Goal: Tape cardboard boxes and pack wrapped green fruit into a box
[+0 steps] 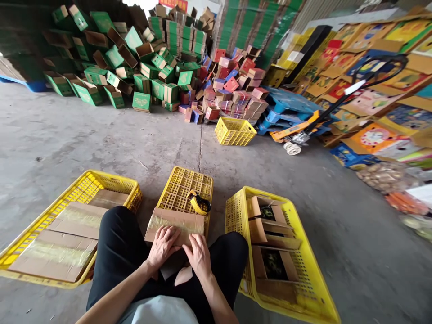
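Observation:
A cardboard box (192, 219), closed and with clear yellowish tape along its top, rests at the near end of an upturned yellow crate (175, 182) between my knees. My left hand (164, 247) lies on the box's top near the front edge, fingers stretched over the tape. Beside it, my right hand (199, 256) touches the same edge with its fingers extended and apart. A yellow tape dispenser (197, 203) with a black handle lies on the crate behind the box. Below the hands, the box's near side is partly hidden.
To the left, a yellow crate (114, 177) holds several taped boxes (56, 254). On the right, another yellow crate (305, 225) contains open boxes (274, 264) with dark contents. Farther off are a yellow basket (236, 135), a pallet jack (303, 128), blue pallets (290, 101) and piled green cartons (141, 102).

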Motion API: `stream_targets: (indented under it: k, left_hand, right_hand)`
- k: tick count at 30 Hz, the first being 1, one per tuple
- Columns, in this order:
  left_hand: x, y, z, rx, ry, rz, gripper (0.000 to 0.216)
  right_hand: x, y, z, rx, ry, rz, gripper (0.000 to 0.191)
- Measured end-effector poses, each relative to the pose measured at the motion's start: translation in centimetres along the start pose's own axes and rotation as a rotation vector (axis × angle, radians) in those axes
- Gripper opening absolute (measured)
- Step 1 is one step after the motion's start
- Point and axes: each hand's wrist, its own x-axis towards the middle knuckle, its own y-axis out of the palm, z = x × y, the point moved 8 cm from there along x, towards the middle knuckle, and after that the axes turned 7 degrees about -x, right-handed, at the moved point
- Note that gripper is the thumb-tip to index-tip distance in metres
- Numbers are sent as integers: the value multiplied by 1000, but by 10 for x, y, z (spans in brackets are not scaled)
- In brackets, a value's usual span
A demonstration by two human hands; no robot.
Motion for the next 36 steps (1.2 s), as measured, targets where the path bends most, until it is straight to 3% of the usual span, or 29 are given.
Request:
stream_targets:
  k: [3,9,15,20,30,36]
  left_hand:
    - [4,-4,-1,0,-5,12,63]
    - [-1,-7,7,29,-14,94,72]
    - [-16,-27,40,120,-199,15,63]
    - [-14,-30,48,141,-233,24,56]
    - [-14,-23,53,69,-249,22,58]
    - [-38,-31,56,26,-261,-42,65]
  right_hand:
    - [15,5,13,36,-39,3,35]
    - [27,21,15,11,69,-39,43]
    - [21,23,13,-20,18,-35,45]
    - [25,22,14,-33,31,-41,45]
    - [65,48,68,12,-89,66,51]
    - [74,56,72,-9,-98,79,51]
